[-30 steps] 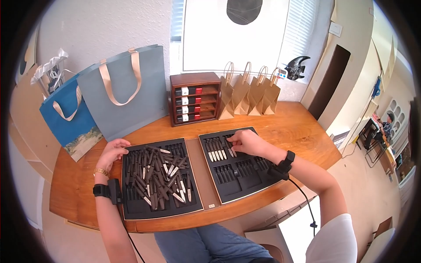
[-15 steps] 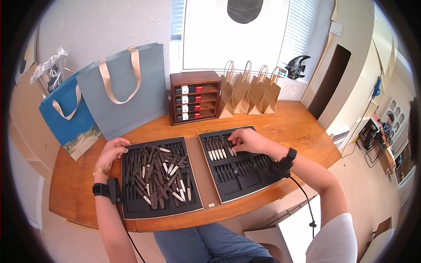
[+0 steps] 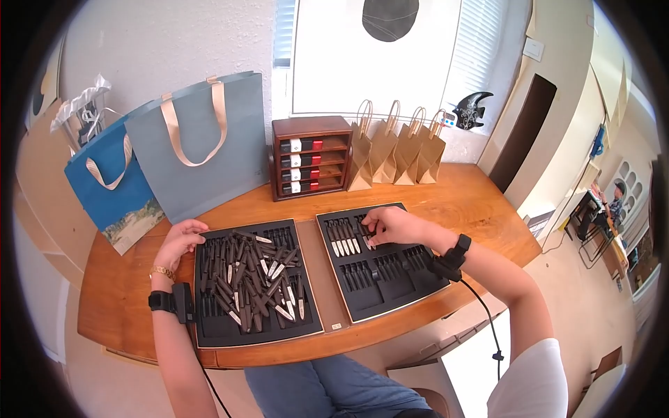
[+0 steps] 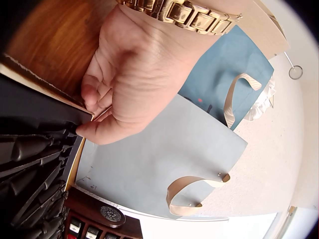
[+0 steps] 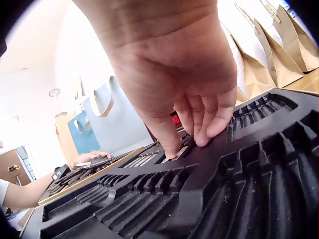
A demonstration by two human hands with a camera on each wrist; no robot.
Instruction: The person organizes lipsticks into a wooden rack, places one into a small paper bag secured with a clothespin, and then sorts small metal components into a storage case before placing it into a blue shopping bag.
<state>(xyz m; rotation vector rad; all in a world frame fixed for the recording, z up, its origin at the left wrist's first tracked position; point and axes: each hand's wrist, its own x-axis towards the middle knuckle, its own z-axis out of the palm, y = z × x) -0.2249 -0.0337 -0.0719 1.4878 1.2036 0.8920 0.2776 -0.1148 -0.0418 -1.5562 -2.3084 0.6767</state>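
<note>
My left hand [image 3: 180,239] grips the far left corner of the left black tray [image 3: 261,338], thumb over its rim and the other fingers outside it. A loose pile of slim dark-brown sticks with silvery tapered ends [image 3: 240,282] covers that tray's slots. Over the far row of the right black tray [image 3: 380,294] is my right hand [image 3: 394,225]. Its thumb and fingers pinch one such stick [image 5: 182,152] low in a slot, and the hand hides most of it. Just left of it, several sticks [image 3: 343,238] lie side by side, silvery ends toward me.
A brown strip [image 3: 322,279] joins the two trays on the wooden table [image 3: 481,202]. Behind stand a grey gift bag [image 3: 202,153], a blue gift bag [image 3: 115,188], a small wooden cabinet [image 3: 310,125] and several brown paper bags [image 3: 394,157]. A cable [image 3: 488,313] hangs from the right wrist.
Both hands stay almost where they were. The right fingers shift only slightly at the same slot, and the pile looks the same.
</note>
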